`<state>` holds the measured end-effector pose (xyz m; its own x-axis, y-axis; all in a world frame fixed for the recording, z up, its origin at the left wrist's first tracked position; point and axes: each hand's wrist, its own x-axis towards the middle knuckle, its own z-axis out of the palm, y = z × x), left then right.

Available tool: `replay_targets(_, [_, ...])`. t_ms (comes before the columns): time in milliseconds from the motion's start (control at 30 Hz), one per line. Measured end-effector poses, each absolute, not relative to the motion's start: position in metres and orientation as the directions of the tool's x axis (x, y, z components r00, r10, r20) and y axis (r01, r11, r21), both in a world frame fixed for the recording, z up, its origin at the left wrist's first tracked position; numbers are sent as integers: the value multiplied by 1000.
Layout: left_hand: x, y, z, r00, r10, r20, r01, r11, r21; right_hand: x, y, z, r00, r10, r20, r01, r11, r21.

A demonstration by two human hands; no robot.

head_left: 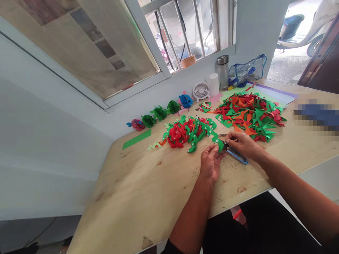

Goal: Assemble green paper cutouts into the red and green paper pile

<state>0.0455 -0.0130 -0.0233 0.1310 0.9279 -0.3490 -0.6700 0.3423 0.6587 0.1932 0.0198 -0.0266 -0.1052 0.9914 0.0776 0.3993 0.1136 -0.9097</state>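
Observation:
A wavy green paper piece (217, 141) with small white squares is pinched in my left hand (211, 160), above the wooden table. My right hand (242, 143) is closed, thumb and fingertips together at the right edge of that piece; what they grip is too small to make out. Under my right hand lies a blue-handled tool (238, 156), its near end on the table and its far part mostly hidden by the hands. Just left of the hands is a heap of curved red and green paper pieces (182, 132).
A large pile of red, orange and green paper scraps (247, 114) lies at the right. Along the wall stand paper flowers (160, 113), a small white fan (201, 91), a white cylinder (214, 84) and a glass bottle (222, 74). A green strip (137, 139) lies at the left.

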Motion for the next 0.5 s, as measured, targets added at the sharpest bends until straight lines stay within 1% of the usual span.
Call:
replay_targets(300, [44, -11, -27, 146, 929, -341, -674, 346, 653, 193, 20, -30, -106, 990, 95, 429, 131, -894])
replay_targets(500, [44, -12, -27, 142, 928, -344, -675, 345, 652, 196, 23, -34, -52, 985, 167, 490, 171, -855])
